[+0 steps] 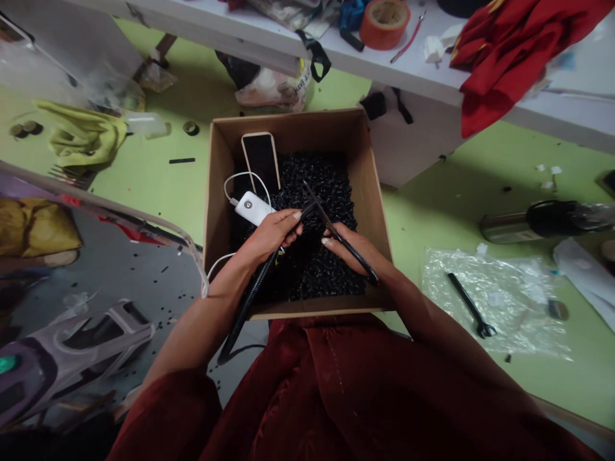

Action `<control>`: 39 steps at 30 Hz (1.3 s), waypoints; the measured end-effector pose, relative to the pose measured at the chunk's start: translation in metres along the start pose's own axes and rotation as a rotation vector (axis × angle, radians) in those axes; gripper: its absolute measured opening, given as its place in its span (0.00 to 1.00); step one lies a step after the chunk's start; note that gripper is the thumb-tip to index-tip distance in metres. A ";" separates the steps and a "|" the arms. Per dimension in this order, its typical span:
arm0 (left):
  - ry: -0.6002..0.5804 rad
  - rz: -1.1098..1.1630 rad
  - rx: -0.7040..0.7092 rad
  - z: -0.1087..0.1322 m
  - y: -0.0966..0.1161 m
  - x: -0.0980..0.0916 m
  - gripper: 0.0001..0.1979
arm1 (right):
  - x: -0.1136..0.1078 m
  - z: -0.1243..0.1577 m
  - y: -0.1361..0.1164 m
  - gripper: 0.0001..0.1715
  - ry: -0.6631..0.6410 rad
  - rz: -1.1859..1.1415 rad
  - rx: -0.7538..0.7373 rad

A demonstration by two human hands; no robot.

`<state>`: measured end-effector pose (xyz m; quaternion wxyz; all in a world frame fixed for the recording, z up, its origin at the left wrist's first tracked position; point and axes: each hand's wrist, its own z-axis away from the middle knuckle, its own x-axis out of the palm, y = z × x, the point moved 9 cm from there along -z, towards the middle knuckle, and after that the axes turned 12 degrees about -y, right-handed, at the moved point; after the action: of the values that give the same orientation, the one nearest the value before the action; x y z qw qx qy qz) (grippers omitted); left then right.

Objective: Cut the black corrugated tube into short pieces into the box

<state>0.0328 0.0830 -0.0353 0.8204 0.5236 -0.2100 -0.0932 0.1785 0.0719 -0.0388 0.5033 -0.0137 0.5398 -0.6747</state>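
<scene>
My left hand [281, 229] is closed around a long black corrugated tube [252, 291], near its upper end. The rest of the tube runs down under my left forearm and over the front edge of the box. My right hand [353, 248] grips dark scissors [328, 223], whose blades point up and left, close to the tube's end. I cannot tell whether the blades touch it. Below both hands, a cardboard box [378, 208] holds many small black pieces [321, 272]. A phone [261, 159] and a white device [250, 208] with a white cable lie in the box.
A white shelf [432, 80] crosses the back, bearing orange tape [384, 24] and a red cloth [514, 54]. To the right are a steel flask [509, 225] and a plastic bag [523, 301] with a black part on it. A yellow-green cloth [86, 134] lies left; a stool [96, 342] stands lower left.
</scene>
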 end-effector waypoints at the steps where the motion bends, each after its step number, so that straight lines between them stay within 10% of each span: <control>1: 0.001 0.009 -0.003 0.000 -0.001 0.000 0.12 | 0.000 0.000 0.000 0.17 -0.002 0.014 0.008; 39: 0.035 -0.081 -0.113 -0.009 -0.020 -0.008 0.11 | 0.000 -0.003 0.011 0.11 0.092 0.241 0.085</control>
<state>0.0311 0.0840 -0.0587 0.8476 0.4862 -0.1688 -0.1290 0.1837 0.0751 -0.0484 0.5556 0.1033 0.5309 -0.6315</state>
